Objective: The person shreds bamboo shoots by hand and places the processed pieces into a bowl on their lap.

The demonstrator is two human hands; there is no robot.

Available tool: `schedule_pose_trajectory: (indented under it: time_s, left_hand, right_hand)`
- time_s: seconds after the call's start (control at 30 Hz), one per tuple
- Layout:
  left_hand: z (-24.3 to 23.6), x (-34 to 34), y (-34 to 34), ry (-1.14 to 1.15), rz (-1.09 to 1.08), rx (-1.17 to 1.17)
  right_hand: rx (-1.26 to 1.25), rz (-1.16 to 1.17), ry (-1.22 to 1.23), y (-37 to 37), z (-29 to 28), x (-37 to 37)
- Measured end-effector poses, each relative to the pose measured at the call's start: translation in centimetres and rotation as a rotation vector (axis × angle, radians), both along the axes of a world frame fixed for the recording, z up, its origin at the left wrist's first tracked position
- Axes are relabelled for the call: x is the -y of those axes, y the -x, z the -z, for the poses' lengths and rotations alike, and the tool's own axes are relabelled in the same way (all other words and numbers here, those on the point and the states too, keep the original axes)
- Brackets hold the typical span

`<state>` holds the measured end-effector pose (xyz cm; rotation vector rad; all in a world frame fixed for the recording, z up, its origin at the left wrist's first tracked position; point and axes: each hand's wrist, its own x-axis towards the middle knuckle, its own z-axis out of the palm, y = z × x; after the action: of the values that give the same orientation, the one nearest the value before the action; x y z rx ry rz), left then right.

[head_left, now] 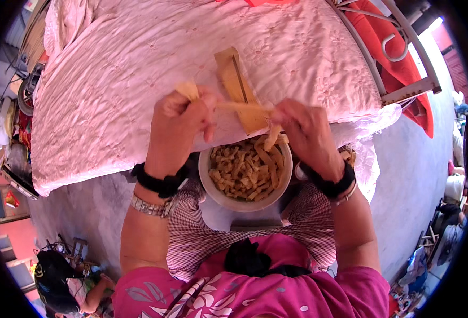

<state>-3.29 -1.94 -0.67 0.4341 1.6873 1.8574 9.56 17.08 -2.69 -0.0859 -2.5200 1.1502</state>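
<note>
A thin, pale tan strip point(240, 106) is stretched between my hands above a bowl, blurred by motion. My left hand point(180, 114) is closed on one end, with a lighter flap point(187, 90) sticking out above its fingers. My right hand point(305, 130) pinches the other end, and a loose length point(272, 137) hangs under it toward the bowl. Between my knees, the round pale bowl point(206, 184) holds many short tan pieces point(248, 169); what they are made of I cannot tell. Beyond my hands, a flat yellow-brown piece point(229, 74) with a long dark slit lies tilted on the bed.
A bed with a pink quilted cover point(117, 79) fills the space ahead. Its metal frame point(411, 40) stands at the far right, with red cloth point(398, 69) hanging by it. At lower left a person in a dark cap point(56, 281) sits near clutter. Household items line the right wall.
</note>
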Motion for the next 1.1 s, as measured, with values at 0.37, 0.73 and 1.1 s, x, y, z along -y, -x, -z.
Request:
schedule_pose_trajectory:
  time_s: [0.37, 0.73, 1.1]
  left_hand:
    - [5.4, -4.4, 4.0, 0.356, -0.138, -0.454]
    - [3.5, 1.0, -1.1, 0.09, 0.684, -0.545]
    - [4.2, -1.3, -2.9, 0.235, 0.588, 0.532]
  right_hand:
    - [-0.074, 0.246, -0.412, 6.1, 5.8, -2.1]
    - [-0.144, -0.245, -0.003, -1.0, 2.1, 6.3]
    - [-0.283, -0.442, 0.155, -3.8, 3.4, 10.9]
